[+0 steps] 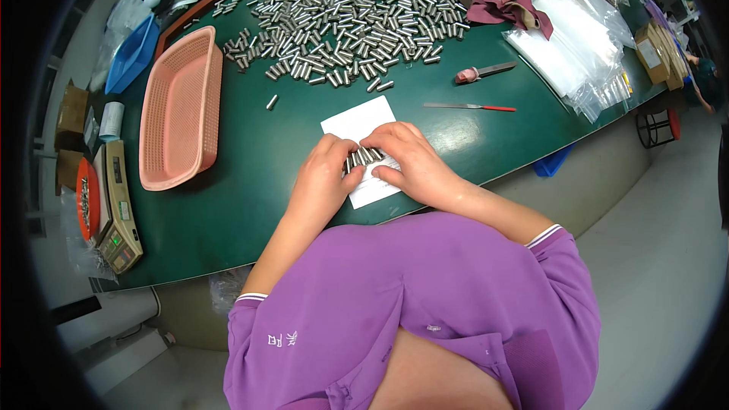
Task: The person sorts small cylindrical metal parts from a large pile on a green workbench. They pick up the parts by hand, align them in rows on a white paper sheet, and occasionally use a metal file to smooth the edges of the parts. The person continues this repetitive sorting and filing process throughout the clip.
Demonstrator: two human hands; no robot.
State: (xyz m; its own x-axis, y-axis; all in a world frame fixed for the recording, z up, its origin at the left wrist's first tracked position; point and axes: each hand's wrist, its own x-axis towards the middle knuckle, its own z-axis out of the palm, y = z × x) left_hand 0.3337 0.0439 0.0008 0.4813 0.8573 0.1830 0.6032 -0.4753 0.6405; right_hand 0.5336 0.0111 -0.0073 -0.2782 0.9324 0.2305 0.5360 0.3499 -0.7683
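Observation:
Between my two hands is a short row of shiny metal pins (364,157), lined up side by side over a white sheet of paper (360,119). My left hand (325,172) closes on the row's left end with thumb and fingers. At the right end, my right hand (408,161) grips the row from the other side, its thumb below and fingers above. Past the paper spreads a large heap of similar loose metal pins (349,15) on the green table. One single pin (272,102) lies apart from it, toward the pink basket.
A pink plastic basket (178,110) stands on the left, near a scale (115,209) and a red bowl of small parts (87,197). To the right lie a red-handled file (469,107), a knife with wrapped handle (486,72), a maroon cloth (510,7) and clear plastic bags (569,45).

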